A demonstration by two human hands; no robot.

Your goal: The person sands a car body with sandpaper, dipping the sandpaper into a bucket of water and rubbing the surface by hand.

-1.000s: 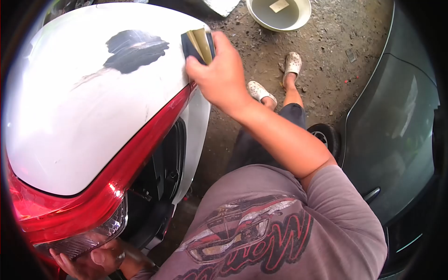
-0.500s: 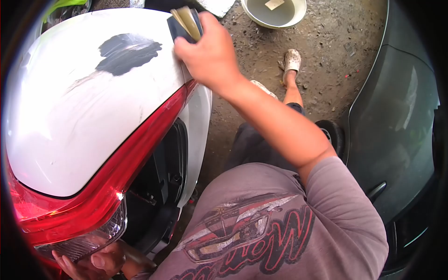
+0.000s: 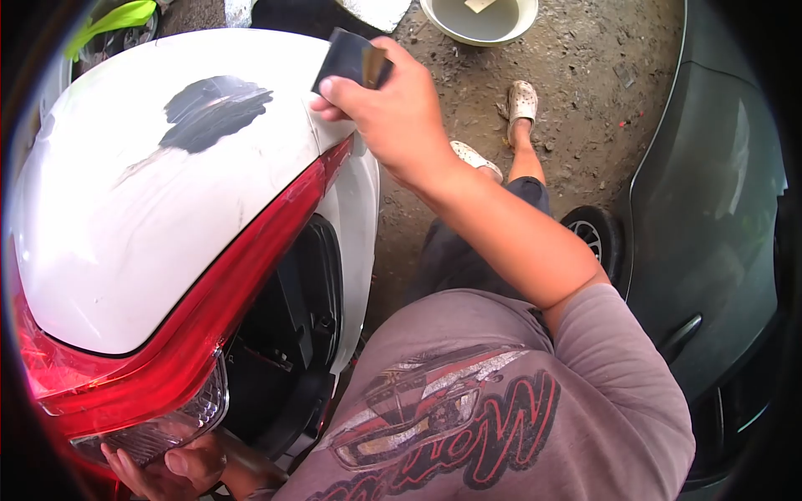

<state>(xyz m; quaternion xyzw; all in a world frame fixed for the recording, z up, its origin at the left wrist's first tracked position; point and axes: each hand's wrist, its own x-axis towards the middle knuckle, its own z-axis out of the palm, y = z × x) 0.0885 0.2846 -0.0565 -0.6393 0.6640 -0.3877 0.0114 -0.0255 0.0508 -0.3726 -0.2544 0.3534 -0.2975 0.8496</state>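
Grasping the dark sanding block [image 3: 345, 60] between thumb and fingers at the far right edge of the white car panel [image 3: 125, 242], the right hand [image 3: 403, 115] should press flat and evenly, while the left hand [image 3: 180, 469] extends unclenched fingers beside the near-left tail lamp [image 3: 159, 363].

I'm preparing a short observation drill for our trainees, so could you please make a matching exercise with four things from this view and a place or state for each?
Things:
1. Dark pad
2. Basin
3. Dark patch
4. Left hand

Places and states:
A. Holding greyish liquid
B. By the ribbed lens
C. Gripped by the fingers of the right hand
D. Ragged in outline, on the white panel

Right pairs: 1-C, 2-A, 3-D, 4-B.
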